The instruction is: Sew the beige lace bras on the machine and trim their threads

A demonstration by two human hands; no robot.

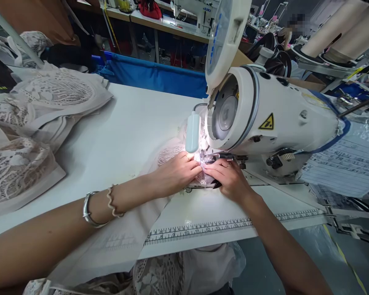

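Left hand (184, 170): and here it is, lying over the lace piece (170, 155), fingers curving down; whether it is pinching the cloth, I cannot tell.
Right hand (226, 174): coming in from the right, its fingertips are meeting the cloth just beside the left's; something dark is peeking out below, the grip on it unclear.
Lace piece: lying on the worktop (129, 123), partly under the sewing machine (279, 106), sheer cloth trailing near and left.
Lamp (192, 133): hanging just beyond the left hand.
Ruler strip (199, 231): running along the near edge.
Lace pile (64, 92): spreading across the left.
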